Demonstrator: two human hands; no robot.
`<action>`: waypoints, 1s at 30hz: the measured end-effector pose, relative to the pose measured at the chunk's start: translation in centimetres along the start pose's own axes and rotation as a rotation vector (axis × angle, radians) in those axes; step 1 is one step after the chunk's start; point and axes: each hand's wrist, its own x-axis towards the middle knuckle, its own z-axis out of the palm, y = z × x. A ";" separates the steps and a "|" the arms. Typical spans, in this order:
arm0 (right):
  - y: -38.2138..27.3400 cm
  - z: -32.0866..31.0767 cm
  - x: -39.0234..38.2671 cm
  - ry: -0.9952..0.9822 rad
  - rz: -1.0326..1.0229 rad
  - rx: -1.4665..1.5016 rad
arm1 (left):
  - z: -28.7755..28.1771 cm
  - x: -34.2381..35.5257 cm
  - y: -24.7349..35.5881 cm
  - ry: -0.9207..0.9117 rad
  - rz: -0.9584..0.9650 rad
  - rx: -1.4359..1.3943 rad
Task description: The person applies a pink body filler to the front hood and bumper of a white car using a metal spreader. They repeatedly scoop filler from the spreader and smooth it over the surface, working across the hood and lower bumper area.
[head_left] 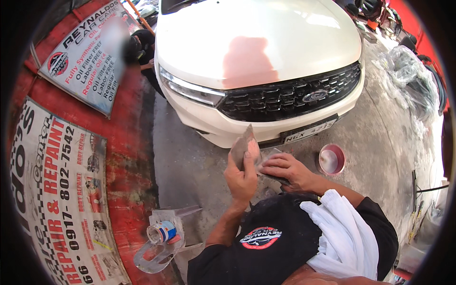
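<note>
My left hand (241, 176) is raised in front of me and grips a grey, putty-smeared spreader (241, 144), its pointed blade standing upright. My right hand (286, 171) lies flat, fingers spread, on a dark flat mixing board (271, 153) just to the right of the spreader. Both hands hover low in front of the bumper of a white car (256, 42), which has a pinkish-red patch (249, 61) on its hood. A white cloth (342, 232) hangs over my right shoulder on my black shirt.
A round pink-rimmed container (331, 159) sits on the concrete floor right of my hands. A small can (162, 232) rests on clear plastic at lower left. Another person (141, 45) crouches by the car's left side. Printed banners cover the red wall on the left; crumpled plastic sheeting (406, 71) lies at right.
</note>
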 end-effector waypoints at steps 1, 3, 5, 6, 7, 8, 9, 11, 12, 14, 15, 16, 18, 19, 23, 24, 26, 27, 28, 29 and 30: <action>0.3 -0.1 -0.5 -0.040 0.012 -0.010 | -0.1 0.2 -0.4 0.073 0.062 0.005; 0.9 -1.4 -1.2 -0.007 0.020 -0.069 | -1.4 1.4 -0.6 0.247 0.239 -0.083; 0.4 -2.4 -1.1 0.082 -0.017 -0.134 | -1.5 2.0 -0.9 0.296 0.219 -0.219; -1.9 -3.7 -0.1 0.145 -0.067 -0.159 | -1.5 1.8 -1.3 0.271 0.107 -0.301; -3.5 -4.3 0.7 0.216 -0.104 -0.186 | -1.3 1.6 -1.6 0.231 -0.008 -0.384; -3.8 -3.4 0.7 0.272 -0.307 -0.216 | -1.1 1.3 -2.2 0.145 -0.223 -0.530; -3.3 -3.0 0.5 0.229 -0.264 -0.257 | -0.8 1.1 -3.1 0.049 -0.437 -0.680; -1.3 -1.4 -0.5 0.155 -0.171 -0.324 | -0.9 0.9 -3.3 -0.052 -0.674 -0.802; 1.5 -1.7 -1.1 0.096 -0.029 -0.363 | -0.9 0.7 -2.7 -0.052 -0.698 -0.796; 3.5 -3.8 -1.4 -0.076 0.003 -0.533 | -0.8 0.2 -1.8 -0.059 -0.648 -0.763; 2.7 -5.0 -1.3 -0.062 -0.009 -0.569 | -0.8 0.1 -2.0 -0.066 -0.616 -0.751; 1.8 -6.1 -0.6 0.000 0.001 -0.463 | -0.7 0.1 -2.3 -0.065 -0.569 -0.742; -0.5 -7.8 1.3 0.122 0.026 -0.252 | -0.2 -0.1 -2.5 -0.072 -0.519 -0.730; -0.9 -8.4 1.6 -0.069 0.005 -0.244 | 0.1 -0.2 -2.4 -0.086 -0.518 -0.720; -0.9 -10.7 2.6 -0.391 -0.025 -0.214 | 0.8 -1.4 -3.3 -0.171 -0.462 -0.654; -1.3 -9.8 2.8 -0.270 -0.059 -0.335 | 0.9 -1.7 -3.0 -0.174 -0.462 -0.670; -2.4 -8.0 2.6 -0.205 -0.112 -0.497 | 1.2 -1.4 -2.3 -0.203 -0.451 -0.693; -2.1 -8.6 2.7 -0.261 -0.083 -0.363 | 1.2 -1.5 -2.5 -0.185 -0.449 -0.676; -1.4 -9.5 2.6 -0.317 -0.057 -0.217 | 1.0 -1.7 -3.0 -0.159 -0.452 -0.650; -0.9 -10.0 2.6 -0.373 -0.032 -0.071 | 0.8 -1.9 -3.2 -0.133 -0.454 -0.624; -0.8 -9.8 2.4 -0.274 0.177 0.301 | 0.7 -2.0 -3.2 -0.094 -0.521 -0.674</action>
